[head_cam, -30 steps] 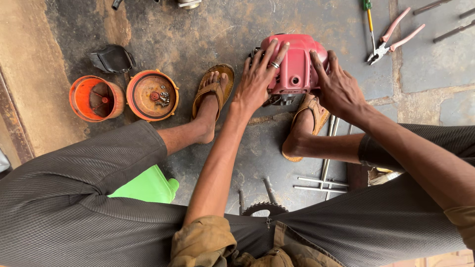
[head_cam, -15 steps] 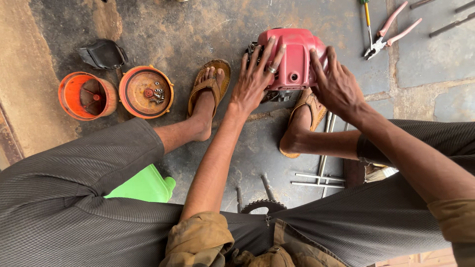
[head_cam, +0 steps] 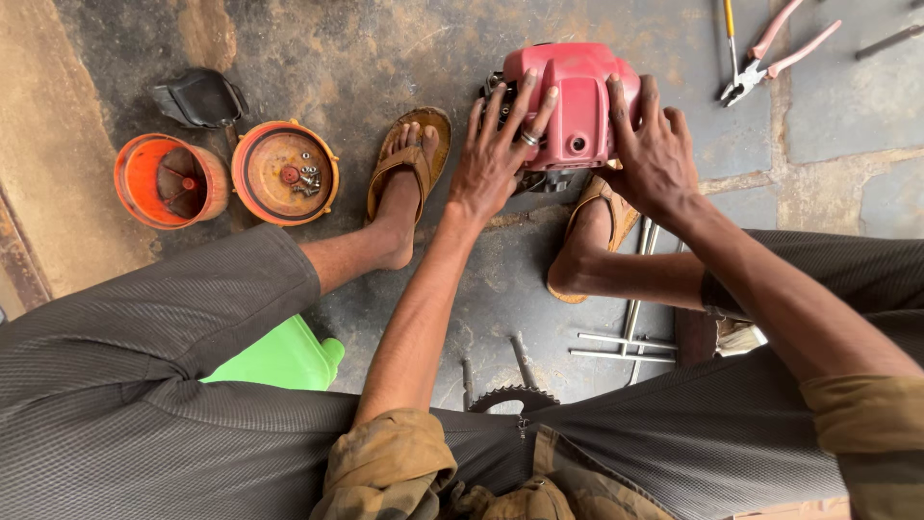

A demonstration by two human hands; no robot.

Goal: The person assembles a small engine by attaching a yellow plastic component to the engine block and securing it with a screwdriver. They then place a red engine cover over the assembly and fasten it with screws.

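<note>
A small red engine housing (head_cam: 574,104) stands on the dirty concrete floor in front of my feet. My left hand (head_cam: 499,154) presses flat against its left side, fingers spread, a ring on one finger. Against its right side rests my right hand (head_cam: 653,152), fingers curled over the top edge. Both hands grip the red casing between them. Dark metal engine parts (head_cam: 541,181) show under the casing between my hands. My sandalled feet (head_cam: 408,171) sit on either side below it.
Two orange round covers (head_cam: 171,181) (head_cam: 285,171) lie at left, one holding small bolts, with a black part (head_cam: 200,98) behind. Pink-handled pliers (head_cam: 776,50) lie top right. Metal rods (head_cam: 628,339), a toothed sprocket (head_cam: 512,397) and a green plastic seat (head_cam: 281,354) are near my legs.
The view has shifted slightly. Both hands stay on the red casing; the left hand's fingers have slid a little on its side.
</note>
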